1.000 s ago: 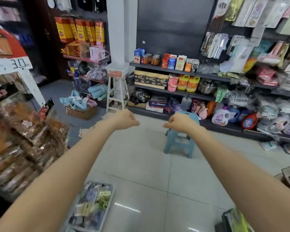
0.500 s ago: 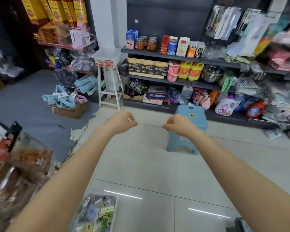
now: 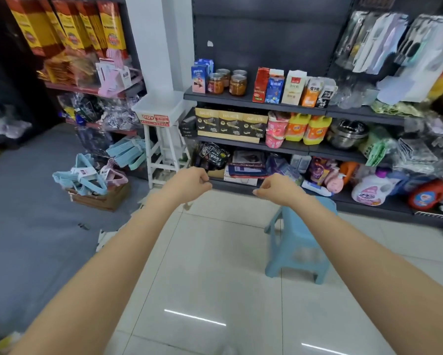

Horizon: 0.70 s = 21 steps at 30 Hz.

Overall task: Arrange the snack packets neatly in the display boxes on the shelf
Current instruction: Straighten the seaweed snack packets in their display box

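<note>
While both of your arms reach forward over the tiled floor (image 3: 215,252), note that neither holds a snack packet. Reading left to right: at ten o'clock stands a red shelf (image 3: 87,88) with tall yellow-and-red packets (image 3: 69,24) upright on it; below it, at nine o'clock, a cardboard box (image 3: 100,198) of blue hangers (image 3: 87,172) sits on the floor. A white stool (image 3: 164,152) stands at eleven o'clock. Your left hand (image 3: 187,183) hangs at centre, its grip narrow, fingers curled on nothing. Your right hand (image 3: 279,189) sits just beside it at one o'clock, grip likewise narrow and empty, above a blue plastic stool (image 3: 298,239). Beyond, from twelve to two o'clock, dark shelves (image 3: 253,102) carry cartons, jars (image 3: 229,82) and detergent bottles (image 3: 307,129).

No display boxes of snack packets can be picked out with certainty here; the yellow-and-red packets at ten o'clock are the likeliest candidates. The step in hand appears to be locating the stock. To do it well, turn toward ten o'clock, step clear of the blue stool and the hanger box, and open your fingers before you reach.
</note>
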Each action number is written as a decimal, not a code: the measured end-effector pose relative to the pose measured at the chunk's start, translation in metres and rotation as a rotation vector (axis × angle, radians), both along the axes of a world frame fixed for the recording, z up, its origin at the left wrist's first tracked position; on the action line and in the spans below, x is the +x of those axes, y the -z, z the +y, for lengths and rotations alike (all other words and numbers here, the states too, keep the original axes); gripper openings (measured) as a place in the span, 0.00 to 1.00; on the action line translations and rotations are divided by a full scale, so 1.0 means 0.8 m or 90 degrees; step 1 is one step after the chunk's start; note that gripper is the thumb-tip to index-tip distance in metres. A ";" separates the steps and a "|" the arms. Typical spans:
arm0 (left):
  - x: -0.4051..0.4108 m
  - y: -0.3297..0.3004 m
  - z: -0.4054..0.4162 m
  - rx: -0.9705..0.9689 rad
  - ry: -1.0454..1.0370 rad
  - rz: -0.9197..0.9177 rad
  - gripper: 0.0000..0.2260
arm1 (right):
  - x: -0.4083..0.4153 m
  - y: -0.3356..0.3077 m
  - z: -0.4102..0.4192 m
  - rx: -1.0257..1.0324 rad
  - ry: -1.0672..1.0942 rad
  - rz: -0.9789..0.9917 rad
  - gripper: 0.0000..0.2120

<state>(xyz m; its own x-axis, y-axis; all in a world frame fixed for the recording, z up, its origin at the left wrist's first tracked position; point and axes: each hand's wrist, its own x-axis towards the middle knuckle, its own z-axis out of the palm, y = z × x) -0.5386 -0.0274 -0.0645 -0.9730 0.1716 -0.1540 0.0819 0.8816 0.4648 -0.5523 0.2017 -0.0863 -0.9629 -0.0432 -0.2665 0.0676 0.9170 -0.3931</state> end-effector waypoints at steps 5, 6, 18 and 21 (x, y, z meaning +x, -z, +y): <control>-0.111 -0.012 0.017 0.009 0.001 0.030 0.12 | -0.103 -0.013 0.008 -0.007 -0.003 0.024 0.16; -0.131 -0.012 0.020 0.004 0.002 0.031 0.13 | -0.120 -0.013 0.010 -0.007 -0.002 0.025 0.15; -0.395 0.004 0.036 0.068 0.031 0.048 0.08 | -0.347 -0.004 0.036 -0.039 0.038 0.043 0.14; -0.486 -0.001 0.037 0.052 0.056 0.059 0.08 | -0.427 -0.007 0.037 -0.042 0.060 0.045 0.13</control>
